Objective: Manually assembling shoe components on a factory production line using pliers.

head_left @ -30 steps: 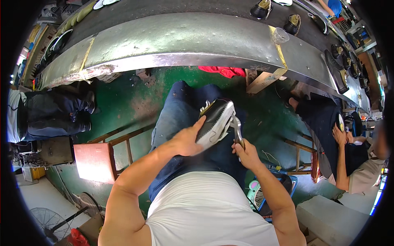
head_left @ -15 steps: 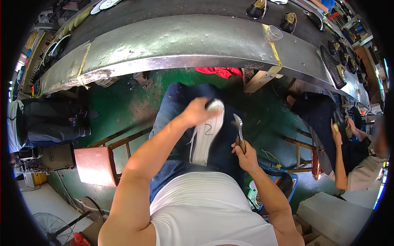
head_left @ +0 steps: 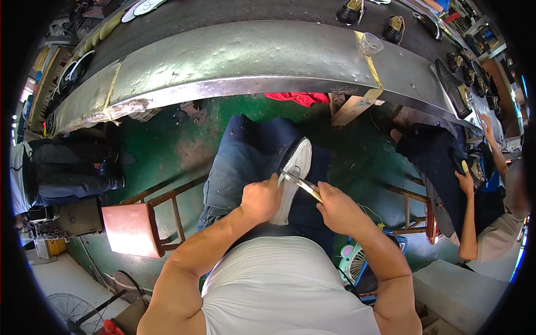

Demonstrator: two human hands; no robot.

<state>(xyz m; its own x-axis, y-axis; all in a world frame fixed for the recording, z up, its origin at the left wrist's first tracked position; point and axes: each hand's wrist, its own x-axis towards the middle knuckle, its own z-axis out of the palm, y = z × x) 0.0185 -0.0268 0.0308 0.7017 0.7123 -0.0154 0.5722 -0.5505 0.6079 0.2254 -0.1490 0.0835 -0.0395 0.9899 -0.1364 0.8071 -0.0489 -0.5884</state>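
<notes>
A shoe (head_left: 298,162) lies sole up across my lap, its pale underside facing me and a dark pleated edge round the toe. My left hand (head_left: 260,200) is closed on its left edge, around mid-length; the thumb and fingertips partly hide what they pinch. My right hand (head_left: 339,207) grips metal lasting pliers (head_left: 304,185) by the handles. Their head reaches across the sole to the left fingertips. Whether the jaws bite on the edge is too small to tell.
Ahead runs a metal-edged workbench (head_left: 223,53), with a clear plastic cup (head_left: 371,43) and several dark shoes (head_left: 393,29) on it. Stools stand either side, including a pink-topped stool (head_left: 133,229). A co-worker (head_left: 494,218) sits at the right. A small green fan (head_left: 352,261) is by my right side.
My left hand has come down from the toe to the shoe's left edge. The right hand has brought the pliers leftward over the sole. The co-worker's far arm has reached toward the bench.
</notes>
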